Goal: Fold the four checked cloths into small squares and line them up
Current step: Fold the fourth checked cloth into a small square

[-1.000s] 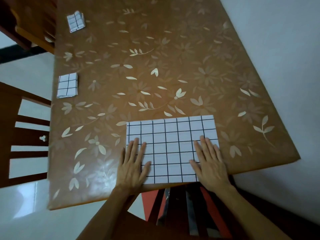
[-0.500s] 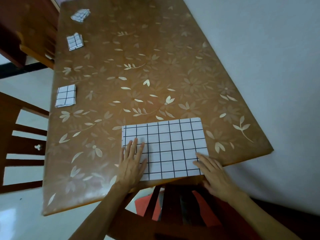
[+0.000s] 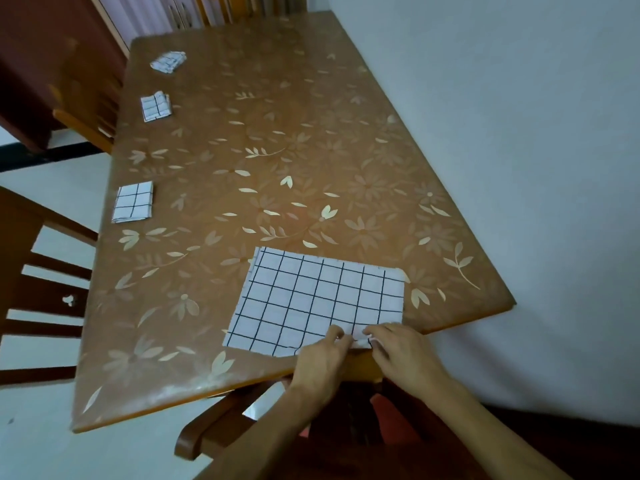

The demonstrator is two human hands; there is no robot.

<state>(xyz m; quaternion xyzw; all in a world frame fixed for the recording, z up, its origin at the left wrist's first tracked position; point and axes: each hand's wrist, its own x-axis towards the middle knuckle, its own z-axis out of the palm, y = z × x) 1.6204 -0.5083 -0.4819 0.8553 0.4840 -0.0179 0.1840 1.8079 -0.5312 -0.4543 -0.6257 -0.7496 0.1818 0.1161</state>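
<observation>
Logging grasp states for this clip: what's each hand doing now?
Left hand: pinches the near edge of the cloth.
Right hand: pinches the same edge, beside the left.

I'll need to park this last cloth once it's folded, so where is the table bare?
Bare: the left-edge strip between the nearest folded cloth and the near corner of the table; also the middle and wall side beyond the large checked cloth. Crowded: the near edge, where the left hand and right hand pinch that cloth's corner.
</observation>
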